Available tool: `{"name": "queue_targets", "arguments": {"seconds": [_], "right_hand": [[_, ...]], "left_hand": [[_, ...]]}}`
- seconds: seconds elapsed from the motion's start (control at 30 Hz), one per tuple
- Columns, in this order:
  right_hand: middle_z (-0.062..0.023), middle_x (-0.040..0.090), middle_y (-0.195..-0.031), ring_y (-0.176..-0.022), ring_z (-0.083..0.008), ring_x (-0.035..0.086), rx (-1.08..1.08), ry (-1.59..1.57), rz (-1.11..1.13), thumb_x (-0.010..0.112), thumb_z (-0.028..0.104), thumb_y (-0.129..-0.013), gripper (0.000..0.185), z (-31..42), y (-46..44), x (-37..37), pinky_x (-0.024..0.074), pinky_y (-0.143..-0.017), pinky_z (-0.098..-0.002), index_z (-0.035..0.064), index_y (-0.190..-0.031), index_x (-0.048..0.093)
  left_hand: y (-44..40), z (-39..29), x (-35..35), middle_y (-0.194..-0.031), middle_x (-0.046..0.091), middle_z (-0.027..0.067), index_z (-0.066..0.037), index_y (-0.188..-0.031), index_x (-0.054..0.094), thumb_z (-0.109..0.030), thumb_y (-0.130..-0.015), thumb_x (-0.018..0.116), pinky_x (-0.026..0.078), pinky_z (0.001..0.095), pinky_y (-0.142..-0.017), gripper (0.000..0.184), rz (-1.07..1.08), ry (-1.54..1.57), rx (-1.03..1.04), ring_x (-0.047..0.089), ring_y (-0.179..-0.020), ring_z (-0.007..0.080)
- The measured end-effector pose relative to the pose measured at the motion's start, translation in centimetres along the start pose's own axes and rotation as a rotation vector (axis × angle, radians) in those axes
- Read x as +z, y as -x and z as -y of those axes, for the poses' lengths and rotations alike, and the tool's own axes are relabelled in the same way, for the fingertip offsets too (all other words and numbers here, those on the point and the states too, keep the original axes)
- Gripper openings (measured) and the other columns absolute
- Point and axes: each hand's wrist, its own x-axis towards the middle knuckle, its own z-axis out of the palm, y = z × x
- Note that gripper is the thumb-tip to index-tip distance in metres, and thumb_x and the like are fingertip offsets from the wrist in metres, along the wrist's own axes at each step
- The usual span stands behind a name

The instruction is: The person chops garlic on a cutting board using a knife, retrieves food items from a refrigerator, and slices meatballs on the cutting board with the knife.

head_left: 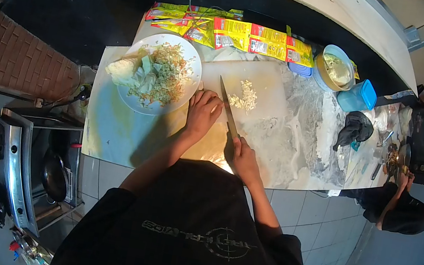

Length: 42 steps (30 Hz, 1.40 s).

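My right hand [244,159] is wrapped round the handle of a kitchen knife [230,114], its blade slanting up and left over the white cutting board [273,81]. Just left of the blade, my left hand [204,113] rests at the board's near-left edge with its fingers curled and close together. Whatever lies under those fingertips is hidden. To the right of the knife sits a small heap of finely chopped white pieces [245,96], which look like garlic. A white plate [125,101] heaped with shredded vegetables [168,76] stands beyond my left hand.
Strips of yellow-red sachets [232,34] line the back. At the back right are a bowl [324,80], a blue container [359,96] and a black plastic bag [355,129]. A stove [19,166] is at left. Another person [408,207] works at the far right.
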Motion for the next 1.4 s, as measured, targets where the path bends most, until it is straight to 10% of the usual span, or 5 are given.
{"name": "queue_targets", "arguments": {"seconds": [0.77,1.4], "right_hand": [[-0.0298,0.064,-0.073,-0.069,-0.0479,0.065,-0.023,0.439,-0.13,0.037,0.041,-0.103,0.041,-0.2,0.3,0.6,0.0524,-0.057,-0.0553,0.0037,-0.112,0.051],[-0.0324,0.061,-0.071,-0.074,-0.0525,0.06,-0.048,0.095,-0.071,0.041,0.036,-0.103,0.041,-0.3,0.3,0.0,0.0474,-0.064,-0.0594,-0.0016,-0.103,0.056]], "left_hand": [[-0.3,0.2,0.4,-0.098,0.058,0.0034,-0.011,-0.086,0.06,-0.011,-0.08,0.069,0.038,0.0392,-0.09,0.011,-0.049,0.0,-0.009,0.053,-0.099,0.0262],[-0.2,0.0,0.4,-0.096,0.058,0.0024,-0.011,-0.088,0.068,-0.014,-0.082,0.07,0.04,0.0383,-0.088,0.007,-0.051,0.049,-0.04,0.055,-0.096,0.0242]]}}
